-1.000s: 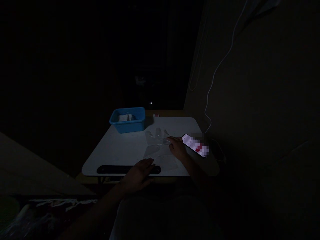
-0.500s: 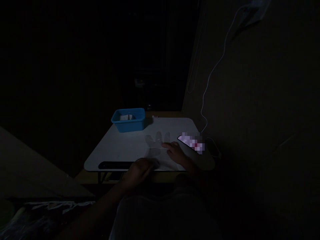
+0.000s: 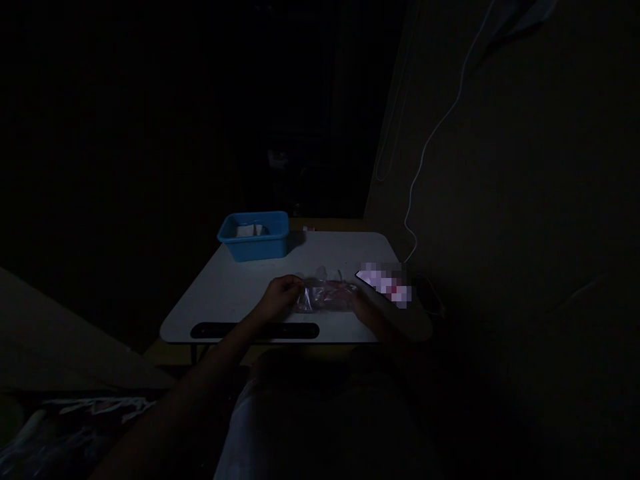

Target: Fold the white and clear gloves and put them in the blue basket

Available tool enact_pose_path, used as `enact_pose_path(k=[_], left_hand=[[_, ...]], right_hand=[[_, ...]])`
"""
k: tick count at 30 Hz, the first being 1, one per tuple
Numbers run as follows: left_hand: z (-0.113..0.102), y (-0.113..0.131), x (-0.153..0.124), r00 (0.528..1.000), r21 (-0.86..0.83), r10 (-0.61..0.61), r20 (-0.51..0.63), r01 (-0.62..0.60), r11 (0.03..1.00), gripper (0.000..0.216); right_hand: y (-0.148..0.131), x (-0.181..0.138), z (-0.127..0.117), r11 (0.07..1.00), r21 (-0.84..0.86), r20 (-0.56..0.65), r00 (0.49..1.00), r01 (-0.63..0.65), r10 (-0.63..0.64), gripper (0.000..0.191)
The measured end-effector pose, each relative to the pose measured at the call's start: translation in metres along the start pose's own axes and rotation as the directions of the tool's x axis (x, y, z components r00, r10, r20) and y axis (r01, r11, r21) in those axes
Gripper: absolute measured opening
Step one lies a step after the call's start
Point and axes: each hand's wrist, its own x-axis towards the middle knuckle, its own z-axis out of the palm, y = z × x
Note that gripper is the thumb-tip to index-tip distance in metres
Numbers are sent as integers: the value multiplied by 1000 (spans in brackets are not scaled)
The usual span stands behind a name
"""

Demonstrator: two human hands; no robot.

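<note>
The room is very dark. A clear plastic glove (image 3: 323, 293) is lifted off the small white table (image 3: 235, 293) and bunched between my hands. My left hand (image 3: 281, 297) is closed on the glove's left edge. My right hand (image 3: 361, 305) lies at its right side, apparently partly inside the plastic; its fingers are hard to make out. Both hands hover over the table's near middle.
A blue plastic tub (image 3: 254, 235) with something white inside stands at the table's far left. A lit phone (image 3: 385, 285) lies at the right edge, with a white cable (image 3: 425, 153) running up the wall. A black slot (image 3: 255, 330) runs along the near edge.
The glove lay flat on the table with my hands resting on it. Now my left hand has moved up and gripped it, and the glove is raised and crumpled between both hands.
</note>
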Motion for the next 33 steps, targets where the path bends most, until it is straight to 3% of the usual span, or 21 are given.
enact_pose_path(k=[4, 7, 9, 11, 16, 19, 22, 27, 30, 33], left_hand=[[0, 4, 20, 987, -75, -160, -10, 159, 984, 13], [1, 7, 32, 950, -146, -310, 46, 314, 938, 10], [2, 6, 37, 923, -195, -379, 62, 384, 903, 9], [3, 3, 40, 894, -276, -447, 36, 438, 855, 11], [-6, -7, 30, 877, -629, -480, -14, 365, 686, 16], [-13, -15, 16, 848, -706, -530, -15, 367, 606, 13], [-14, -20, 2, 849, -695, -524, -68, 336, 636, 18], [-1, -21, -13, 894, -612, -429, -128, 269, 744, 53], [8, -24, -13, 945, -484, -299, -133, 202, 852, 52], [14, -32, -8, 968, -386, -202, -152, 130, 913, 46]], right_hand=[[-11, -3, -14, 993, 102, -81, 995, -53, 61, 48], [-21, -4, -17, 975, 191, 47, 993, -115, 108, 65], [-26, -4, -15, 962, 228, 97, 987, -151, 131, 55], [-29, -3, -12, 965, 223, 68, 990, -140, 127, 43], [-33, -1, -7, 982, 178, -9, 998, -64, 66, 36], [-34, -1, -7, 992, 121, -42, 998, -48, 53, 31], [-33, 0, -7, 997, 65, -47, 998, -28, 31, 25], [-29, 2, -6, 998, 63, -83, 996, 22, -17, 21], [-32, 2, -7, 997, 74, -102, 995, -13, 20, 18], [-38, -1, -9, 985, 118, -52, 990, -125, 131, 19]])
